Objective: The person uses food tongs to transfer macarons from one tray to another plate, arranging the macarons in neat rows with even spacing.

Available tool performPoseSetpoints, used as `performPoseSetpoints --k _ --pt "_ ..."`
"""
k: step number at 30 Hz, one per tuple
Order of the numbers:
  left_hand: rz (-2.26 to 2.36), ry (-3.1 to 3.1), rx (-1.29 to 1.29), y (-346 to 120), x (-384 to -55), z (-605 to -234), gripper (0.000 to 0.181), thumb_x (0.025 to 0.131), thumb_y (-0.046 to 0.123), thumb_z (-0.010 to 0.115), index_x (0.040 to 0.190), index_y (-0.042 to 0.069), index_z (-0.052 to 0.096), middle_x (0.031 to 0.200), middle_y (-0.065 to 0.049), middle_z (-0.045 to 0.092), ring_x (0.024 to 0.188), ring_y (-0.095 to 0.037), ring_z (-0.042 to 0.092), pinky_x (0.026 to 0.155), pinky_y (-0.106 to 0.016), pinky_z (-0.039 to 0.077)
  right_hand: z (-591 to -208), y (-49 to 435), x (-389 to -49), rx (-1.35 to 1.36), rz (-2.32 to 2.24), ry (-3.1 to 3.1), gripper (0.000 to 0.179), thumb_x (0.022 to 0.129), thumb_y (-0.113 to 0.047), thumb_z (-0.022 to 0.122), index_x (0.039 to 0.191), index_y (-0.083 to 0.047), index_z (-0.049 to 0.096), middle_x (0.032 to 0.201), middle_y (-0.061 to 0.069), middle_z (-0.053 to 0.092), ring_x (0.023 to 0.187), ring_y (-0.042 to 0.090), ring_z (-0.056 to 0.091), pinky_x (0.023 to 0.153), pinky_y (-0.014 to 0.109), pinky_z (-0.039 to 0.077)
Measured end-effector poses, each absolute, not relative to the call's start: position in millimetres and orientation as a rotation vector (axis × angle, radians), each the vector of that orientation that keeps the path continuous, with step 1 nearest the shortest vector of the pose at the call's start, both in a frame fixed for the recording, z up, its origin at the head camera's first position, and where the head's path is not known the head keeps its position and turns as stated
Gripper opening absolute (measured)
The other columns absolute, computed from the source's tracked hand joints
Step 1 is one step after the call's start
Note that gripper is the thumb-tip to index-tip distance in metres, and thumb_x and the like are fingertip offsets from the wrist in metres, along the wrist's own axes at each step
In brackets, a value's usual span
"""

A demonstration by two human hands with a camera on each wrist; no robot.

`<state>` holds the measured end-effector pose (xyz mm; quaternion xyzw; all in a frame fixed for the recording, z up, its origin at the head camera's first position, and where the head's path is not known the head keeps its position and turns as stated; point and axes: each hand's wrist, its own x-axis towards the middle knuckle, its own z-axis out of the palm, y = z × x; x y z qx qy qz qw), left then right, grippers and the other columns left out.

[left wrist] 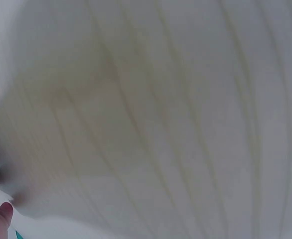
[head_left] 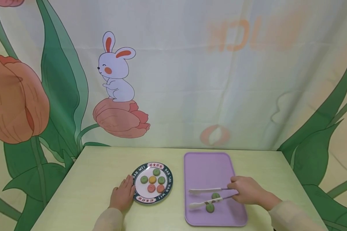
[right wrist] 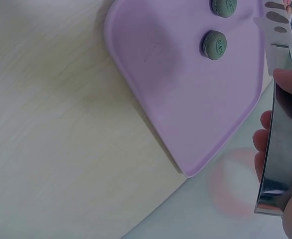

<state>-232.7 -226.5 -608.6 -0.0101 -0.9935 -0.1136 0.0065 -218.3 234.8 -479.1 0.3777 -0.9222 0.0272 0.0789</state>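
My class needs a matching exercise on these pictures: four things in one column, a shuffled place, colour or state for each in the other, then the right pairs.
Column one
1. Left hand
2. Right hand
3. Tray
4. Yellow round piece

Column two
A. Purple
B. Lying on the plate
C. Holding the tongs
D. At the plate's edge

Right pairs: 1-D, 2-C, 3-A, 4-B

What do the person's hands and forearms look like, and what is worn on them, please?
Both the left hand and right hand are bare, with no gloves visible. Plain, pale cream sleeves reach toward the wrists; no markings show.
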Motion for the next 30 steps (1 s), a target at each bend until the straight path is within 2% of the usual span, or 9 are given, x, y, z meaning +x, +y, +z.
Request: performPoseSetpoints --k 7,23,30 --pt "-0.352 -3.100 -0.027 -225 -232 -607 0.053 0.094 0.032 0.031 0.138 0.003 0.027 0.143 -0.014 0.029 0.128 -0.034 0.032 0.098 -0.056 0.031 -481 239 -218 1.122 0.071 -2.854 0.010 0.063 -0.017 0.065 0.069 -0.020 0.058 0.063 -0.012 0.036 0.054 0.003 0.028 0.043 0.016 0.025" --pt "-0.354 -3.120 -0.025 -225 -232 -606 0.053 0.094 0.032 0.029 0.138 0.002 0.026 0.143 -0.014 0.028 0.128 -0.035 0.031 0.097 -0.057 0.031 -487 247 -211 1.086 0.114 -2.884 0.012 0.061 -0.013 0.065 0.067 -0.020 0.056 0.063 -0.012 0.033 0.053 0.002 0.026 0.043 0.016 0.024" --pt "-0.347 -3.112 -0.038 -225 -232 -605 0.053 0.094 0.032 0.030 0.138 0.002 0.027 0.143 -0.014 0.029 0.128 -0.034 0.032 0.097 -0.056 0.032 -485 252 -208 1.086 0.151 -2.901 0.014 0.060 -0.012 0.064 0.065 -0.020 0.054 0.064 -0.011 0.041 0.055 0.002 0.029 0.044 0.017 0.027"
